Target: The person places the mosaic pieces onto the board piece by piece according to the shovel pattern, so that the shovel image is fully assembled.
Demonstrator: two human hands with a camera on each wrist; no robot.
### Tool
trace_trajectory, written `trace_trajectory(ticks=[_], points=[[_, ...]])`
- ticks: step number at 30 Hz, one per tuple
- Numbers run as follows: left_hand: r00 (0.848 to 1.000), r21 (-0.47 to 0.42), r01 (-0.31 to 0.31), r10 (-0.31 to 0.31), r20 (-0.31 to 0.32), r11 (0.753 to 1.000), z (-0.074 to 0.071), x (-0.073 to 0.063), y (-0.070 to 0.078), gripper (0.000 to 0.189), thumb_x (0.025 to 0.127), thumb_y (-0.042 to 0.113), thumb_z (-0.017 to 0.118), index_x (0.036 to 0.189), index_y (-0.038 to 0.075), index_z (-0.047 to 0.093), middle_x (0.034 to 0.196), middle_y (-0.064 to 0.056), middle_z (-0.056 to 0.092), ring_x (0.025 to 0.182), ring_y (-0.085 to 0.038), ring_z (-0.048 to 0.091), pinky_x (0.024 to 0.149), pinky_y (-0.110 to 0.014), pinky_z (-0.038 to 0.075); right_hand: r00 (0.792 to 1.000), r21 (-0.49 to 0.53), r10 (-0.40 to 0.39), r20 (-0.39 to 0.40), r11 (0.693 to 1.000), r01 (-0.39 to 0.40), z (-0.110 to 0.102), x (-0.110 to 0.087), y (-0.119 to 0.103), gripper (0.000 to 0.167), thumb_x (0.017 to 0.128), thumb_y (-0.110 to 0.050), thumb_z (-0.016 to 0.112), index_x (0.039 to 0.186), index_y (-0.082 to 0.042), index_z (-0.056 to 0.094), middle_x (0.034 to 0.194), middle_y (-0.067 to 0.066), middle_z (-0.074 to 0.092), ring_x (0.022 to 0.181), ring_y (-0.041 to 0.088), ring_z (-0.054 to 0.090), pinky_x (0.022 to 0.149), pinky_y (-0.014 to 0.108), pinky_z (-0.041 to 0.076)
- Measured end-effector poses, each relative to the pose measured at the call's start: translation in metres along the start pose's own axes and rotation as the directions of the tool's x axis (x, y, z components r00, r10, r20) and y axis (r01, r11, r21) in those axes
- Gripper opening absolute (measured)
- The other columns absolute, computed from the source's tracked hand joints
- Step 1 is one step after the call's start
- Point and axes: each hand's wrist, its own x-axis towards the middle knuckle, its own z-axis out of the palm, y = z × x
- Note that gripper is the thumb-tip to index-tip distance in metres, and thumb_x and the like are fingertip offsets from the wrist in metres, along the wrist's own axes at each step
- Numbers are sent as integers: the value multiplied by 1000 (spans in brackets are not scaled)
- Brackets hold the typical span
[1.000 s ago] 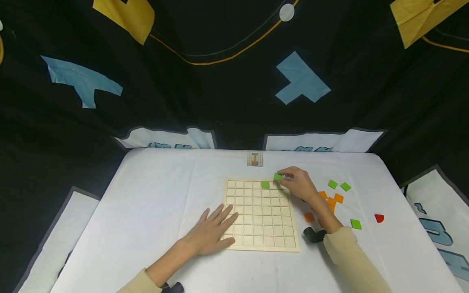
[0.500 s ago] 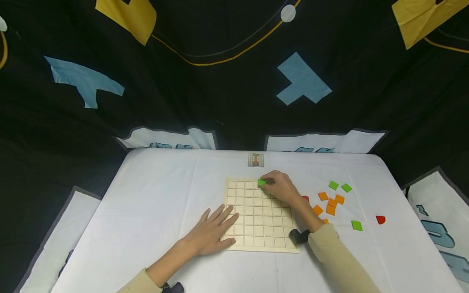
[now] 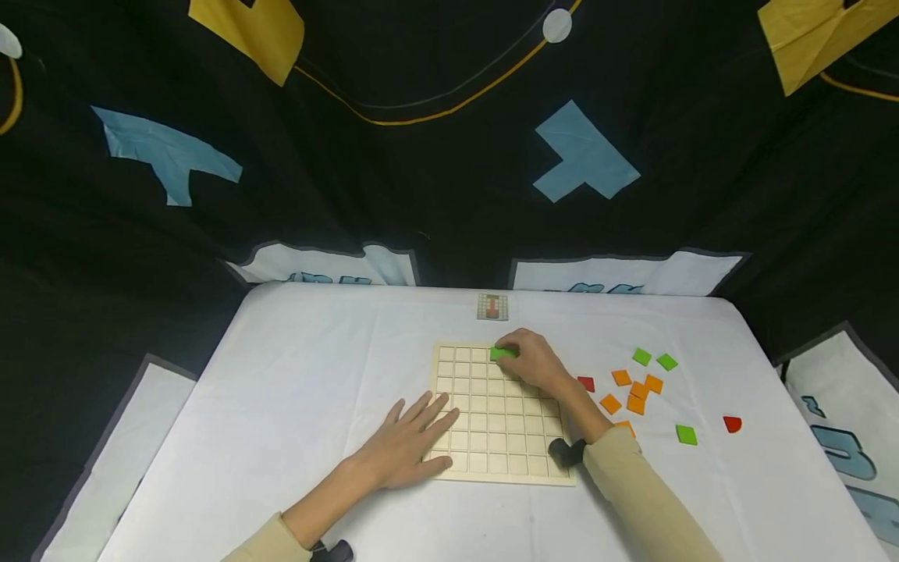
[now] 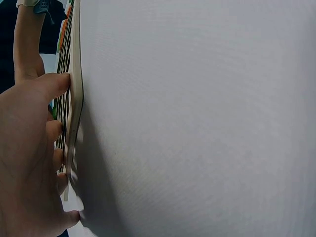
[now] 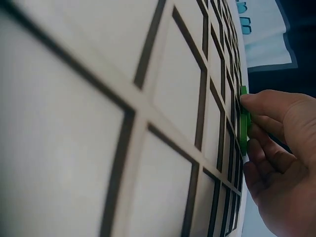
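Observation:
A pale wooden grid board (image 3: 477,443) lies on the white table. My left hand (image 3: 399,449) rests spread over its left edge, fingers straight; the left wrist view has the thumb and fingertips along the board's edge. At the top row, my right hand (image 3: 537,363) pinches a green square tile (image 3: 497,353) between thumb and fingers, low over the cells. Beside that tile in the right wrist view, a second green piece (image 5: 244,90) shows at the thumb tip. My right hand covers part of the upper right cells.
Right of the board lie several orange square tiles (image 3: 636,404), loose green tiles (image 3: 686,435), a red tile (image 3: 586,384) and a rounded red piece (image 3: 733,424). A small card with a grid picture (image 3: 492,307) lies behind the board. A black curtain (image 3: 435,195) hangs beyond the table.
My right hand has carried the green tile leftward from beyond the board's upper right edge and down to the top row. My left hand has stayed in place.

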Motion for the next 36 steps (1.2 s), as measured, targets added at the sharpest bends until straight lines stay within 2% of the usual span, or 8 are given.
trace_trajectory(ticks=[10, 18, 24, 29, 36], points=[[1000, 13, 1, -1, 1, 1000, 0, 0, 0, 69, 102, 55, 43, 159, 19, 29, 165, -10, 17, 150, -33, 12, 115, -63, 14, 999, -21, 20, 31, 1000, -19, -1, 2, -3, 21, 88, -11, 75, 108, -4, 75, 111, 9, 67, 103, 25, 62, 91, 43, 51], [1000, 14, 3, -3, 2, 1000, 0, 0, 0, 69, 102, 54, 44, 159, 19, 29, 165, -9, 17, 150, -33, 12, 115, -63, 14, 1000, -32, 8, 24, 999, -8, 0, 4, -5, 21, 87, -11, 77, 107, -4, 75, 109, 9, 68, 102, 25, 62, 90, 41, 52], [1000, 10, 3, -3, 7, 1000, 0, 0, 1, 69, 102, 54, 43, 159, 19, 29, 165, -9, 16, 150, -33, 12, 115, -62, 13, 1000, -26, 22, 21, 999, -21, -3, 1, -2, 31, 86, -14, 78, 115, -3, 72, 117, 11, 66, 109, 27, 61, 94, 44, 50], [1000, 13, 9, -9, 2, 1000, 0, 0, 1, 69, 102, 54, 44, 159, 19, 29, 165, -9, 17, 151, -33, 12, 115, -62, 13, 999, 7, 40, -28, 999, -40, -17, -3, 5, 35, 88, -16, 77, 120, -2, 70, 123, 14, 65, 114, 32, 60, 97, 47, 49], [1000, 11, 3, -3, 1, 1000, 1, 0, 1, 69, 102, 54, 44, 159, 18, 29, 165, -10, 16, 151, -33, 11, 115, -63, 13, 987, 48, 90, -133, 995, -84, -52, -22, 23, 31, 93, -15, 71, 121, -2, 70, 126, 17, 64, 116, 37, 59, 99, 53, 45]])
